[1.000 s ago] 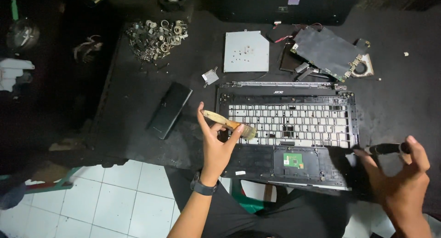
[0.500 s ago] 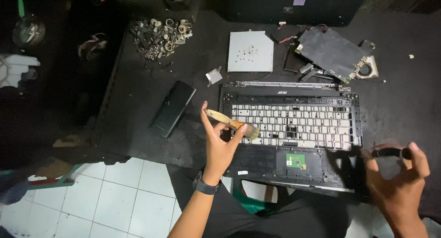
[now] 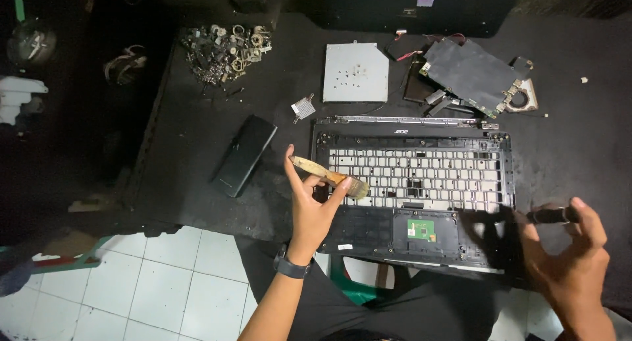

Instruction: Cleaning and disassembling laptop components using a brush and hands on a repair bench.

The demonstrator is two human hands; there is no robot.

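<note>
A: Brush (image 3: pixel 328 177) sits in the left hand (image 3: pixel 309 206), fingers clamped round its wooden handle, bristles at the left edge of the laptop case (image 3: pixel 415 189).

B: And the right hand (image 3: pixel 569 255)?

A: Off the case's right front corner, fingers closed on a small dark tool (image 3: pixel 550 214); what kind I cannot tell.

B: What might go wrong?

A: My guess: the case overhangs the worktop (image 3: pixel 197 150) front, so a hard push could tip it toward the tiled floor (image 3: pixel 164 282). Bristles could also catch the bare green board (image 3: pixel 421 230) under the key frame.

B: Room to move?

A: Open worktop left of the case, save a black slab (image 3: pixel 245 155). Behind lie a grey plate (image 3: pixel 355 72), a circuit board (image 3: pixel 471 74) and a heap of small metal parts (image 3: pixel 227 48), so a backward sweep is tight.
</note>
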